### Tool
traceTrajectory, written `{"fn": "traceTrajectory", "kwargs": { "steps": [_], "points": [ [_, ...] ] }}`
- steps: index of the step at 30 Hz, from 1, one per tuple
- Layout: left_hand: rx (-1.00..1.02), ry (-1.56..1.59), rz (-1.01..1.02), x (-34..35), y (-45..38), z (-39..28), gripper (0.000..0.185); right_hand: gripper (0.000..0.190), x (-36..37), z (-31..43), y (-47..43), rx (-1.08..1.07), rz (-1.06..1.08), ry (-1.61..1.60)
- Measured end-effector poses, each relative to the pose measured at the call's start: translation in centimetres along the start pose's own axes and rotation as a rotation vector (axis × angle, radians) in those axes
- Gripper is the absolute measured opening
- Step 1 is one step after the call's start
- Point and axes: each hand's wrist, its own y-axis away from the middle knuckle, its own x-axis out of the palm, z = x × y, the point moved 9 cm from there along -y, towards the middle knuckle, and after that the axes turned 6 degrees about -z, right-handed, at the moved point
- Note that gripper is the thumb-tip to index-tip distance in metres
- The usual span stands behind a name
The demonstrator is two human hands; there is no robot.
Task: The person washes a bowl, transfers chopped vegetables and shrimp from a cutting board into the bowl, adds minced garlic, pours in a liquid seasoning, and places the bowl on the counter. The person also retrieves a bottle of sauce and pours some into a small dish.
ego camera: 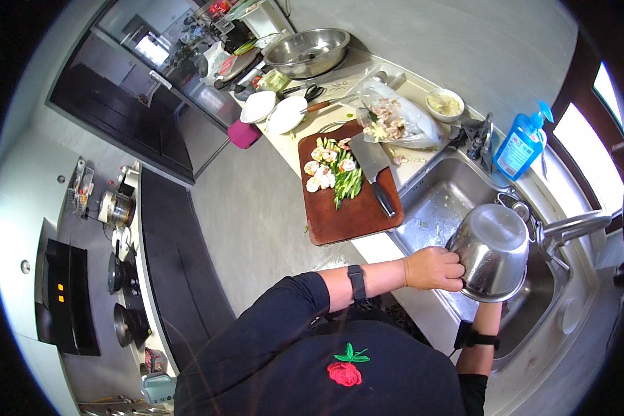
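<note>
My left hand (434, 269) grips the rim side of a stainless steel bowl (491, 249), which is tipped with its base up over the sink (437, 192). My right hand is hidden behind or inside the bowl; only the wrist with a black band shows below it. Left of the sink lies a brown cutting board (338, 223) with peeled shrimp (320, 177) and cut green vegetable pieces (348, 184) on it. A cleaver (372, 161) with a black handle rests on the board's right side.
A faucet (574, 226) stands at the sink's right, a blue pump bottle (520, 143) behind it. Beyond the board are a plastic bag of food scraps (395, 117), a small white bowl (444, 104), white dishes (287, 114) and a large steel basin (308, 54).
</note>
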Motion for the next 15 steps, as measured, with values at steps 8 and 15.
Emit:
{"fn": "traceTrajectory", "kwargs": {
  "steps": [8, 15],
  "points": [
    [-0.332, 0.066, -0.156, -6.6, 2.9, 3.7, 0.016, 0.038, 4.3, 3.6, 3.1, -0.208, -0.052, 0.132],
    [-1.449, 0.583, -0.654, -19.8, 18.1, 13.6, 0.019, 0.043, 21.2, 2.3, 12.6, -0.468, -0.022, 0.258]
  ]
}}
